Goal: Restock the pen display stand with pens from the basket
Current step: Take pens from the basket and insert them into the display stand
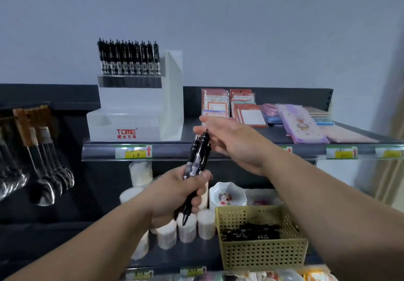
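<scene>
Left hand (175, 191) is clenching a bundle of black pens (196, 162) around the lower barrels. The bundle is standing nearly upright and leaning slightly right, with its tips pointing down past the fingers. It is being held in the air in front of the upper shelf (218, 150), below that shelf's front edge and just right of the display stand.

Right hand (231, 143) is reaching in from the right with its fingers lying straight and curled round nothing. Its fingertips (196, 129) are sitting right at the top end of the tallest pen; whether they are touching it cannot be told because of blur.

The white display stand (135, 114), marked TOME in red, is sitting at the left end of the upper shelf. One row of black pens (129, 60) is standing upright in its top tier.

The olive perforated basket (262, 252) is resting towards the right of the lower shelf, near its front edge, with loose black pens (251, 232) lying inside.

Other stock noted:
- Notepad packets (229, 106) and a purple pencil case (301, 123) are lying on the right half of the upper shelf.
- White cylindrical tubs (188, 228) are standing just left of the basket.
- A small white dish (227, 193) is sitting behind the basket.
- Spoons (43, 182) are hanging at the far left.
</scene>
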